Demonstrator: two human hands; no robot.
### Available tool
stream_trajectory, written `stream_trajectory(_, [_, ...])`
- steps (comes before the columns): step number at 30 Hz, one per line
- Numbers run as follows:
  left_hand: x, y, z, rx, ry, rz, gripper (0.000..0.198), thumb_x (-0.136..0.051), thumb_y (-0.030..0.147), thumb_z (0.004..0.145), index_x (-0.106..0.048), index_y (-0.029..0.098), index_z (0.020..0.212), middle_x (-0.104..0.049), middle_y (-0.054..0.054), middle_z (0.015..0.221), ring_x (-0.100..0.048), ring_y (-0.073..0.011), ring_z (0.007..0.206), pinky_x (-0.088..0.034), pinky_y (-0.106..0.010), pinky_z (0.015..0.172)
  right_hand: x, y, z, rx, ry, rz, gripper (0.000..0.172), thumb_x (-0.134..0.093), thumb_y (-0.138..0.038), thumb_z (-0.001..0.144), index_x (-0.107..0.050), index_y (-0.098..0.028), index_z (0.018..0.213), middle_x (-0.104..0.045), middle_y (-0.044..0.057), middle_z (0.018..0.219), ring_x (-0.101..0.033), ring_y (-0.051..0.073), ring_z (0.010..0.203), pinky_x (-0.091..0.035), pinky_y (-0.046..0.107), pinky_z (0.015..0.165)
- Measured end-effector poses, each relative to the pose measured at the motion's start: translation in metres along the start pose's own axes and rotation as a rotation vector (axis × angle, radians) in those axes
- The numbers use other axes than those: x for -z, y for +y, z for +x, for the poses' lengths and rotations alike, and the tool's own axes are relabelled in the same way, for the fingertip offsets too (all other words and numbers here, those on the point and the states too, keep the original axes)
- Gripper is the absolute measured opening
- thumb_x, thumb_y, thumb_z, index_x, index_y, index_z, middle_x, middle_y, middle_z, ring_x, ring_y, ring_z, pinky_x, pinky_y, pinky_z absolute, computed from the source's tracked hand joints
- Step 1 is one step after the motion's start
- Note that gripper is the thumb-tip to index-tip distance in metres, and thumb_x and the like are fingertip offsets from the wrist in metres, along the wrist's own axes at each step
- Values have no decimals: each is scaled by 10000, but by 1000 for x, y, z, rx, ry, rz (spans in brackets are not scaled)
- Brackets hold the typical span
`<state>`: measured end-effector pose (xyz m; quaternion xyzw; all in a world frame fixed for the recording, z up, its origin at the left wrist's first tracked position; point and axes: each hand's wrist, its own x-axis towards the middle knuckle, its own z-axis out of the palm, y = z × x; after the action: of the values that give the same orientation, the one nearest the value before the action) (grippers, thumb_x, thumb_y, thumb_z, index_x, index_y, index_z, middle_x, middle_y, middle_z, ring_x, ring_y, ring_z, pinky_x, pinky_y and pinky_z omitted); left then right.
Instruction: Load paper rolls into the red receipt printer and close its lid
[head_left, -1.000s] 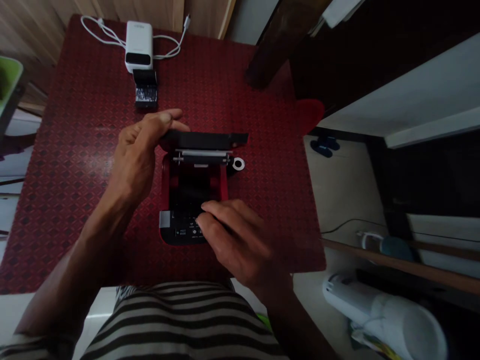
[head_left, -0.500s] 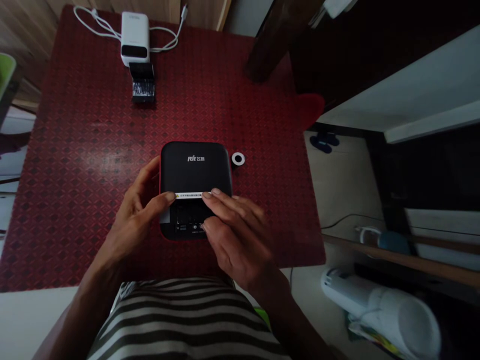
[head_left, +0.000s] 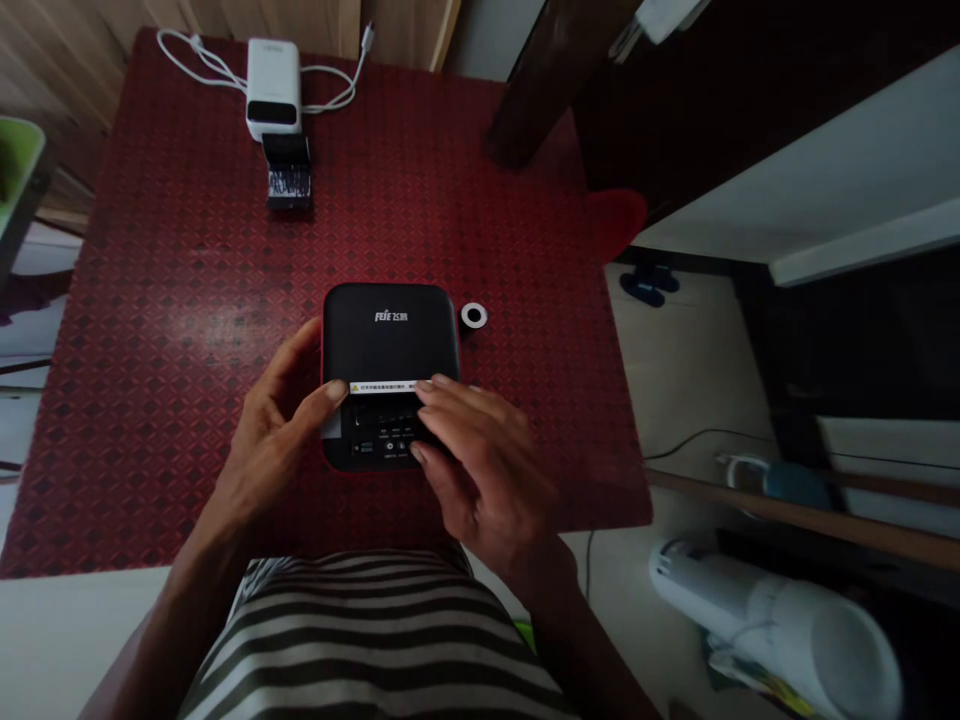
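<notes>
A small black printer (head_left: pixel 391 345) with a red edge and rounded corners lies on the red patterned table (head_left: pixel 187 400). Across it runs a white label strip (head_left: pixel 382 387) with a warning sign and print; below is a panel with small marks. My left hand (head_left: pixel 274 415) grips the printer's left side, thumb on top by the strip's left end. Over its lower right part is my right hand (head_left: pixel 484 460), closed, with fingertips on the strip's right end and thumb at the lower panel. A small roll (head_left: pixel 474 317) with a white ring end stands just right of the printer.
A white power bank (head_left: pixel 273 85) with a looped white cable (head_left: pixel 337 90) sits at the far left, a black folded piece (head_left: pixel 288 180) before it. A dark post (head_left: pixel 525 120) and a red stool (head_left: pixel 615 222) border the table's right side. Slippers (head_left: pixel 649 285) lie on the floor.
My right fingers have slid slightly right along the strip, uncovering more of its print and the lower panel. The left hand keeps its grip. The view has shifted a little.
</notes>
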<state>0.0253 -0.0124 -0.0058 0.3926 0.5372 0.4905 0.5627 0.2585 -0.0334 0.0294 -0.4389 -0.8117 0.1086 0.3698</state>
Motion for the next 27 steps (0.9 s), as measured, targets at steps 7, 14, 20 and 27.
stream_trajectory(7, [9, 4, -22, 7, -18, 38, 654, -917, 440, 974, -740, 430, 1604, -675, -14, 1710, -556, -422, 1662, -492, -607, 1382, -15, 16, -50, -284, 242, 154, 525, -678, -312, 1116, -605, -268, 1633, -770, 176, 1513, -762, 346, 1407, -693, 573, 1106])
stream_trajectory(14, [3, 6, -20, 22, 5, 23, 603, -906, 443, 955, -777, 435, 1545, -717, -19, 1655, -597, -436, 1623, -555, -635, 1327, -51, 21, -78, -382, 0, 146, 688, -698, -443, 1117, -448, -263, 1732, -756, 201, 1500, -784, 386, 1341, -707, 601, 1068])
stream_trajectory(20, [-7, 13, -25, 66, 69, 1, 593, -878, 346, 944, -787, 398, 1528, -743, -22, 1617, -599, -406, 1625, -504, -601, 1378, -58, 22, -79, -332, 24, 95, 596, -632, -327, 1149, -450, -235, 1709, -773, 200, 1420, -796, 360, 1270, -712, 555, 1004])
stream_trajectory(27, [-11, 12, -22, 86, 82, -38, 616, -867, 327, 906, -790, 384, 1514, -747, -21, 1610, -623, -408, 1590, -536, -588, 1338, -56, 24, -80, -323, 48, 130, 584, -616, -331, 1159, -446, -256, 1713, -777, 188, 1393, -795, 368, 1293, -716, 579, 1028])
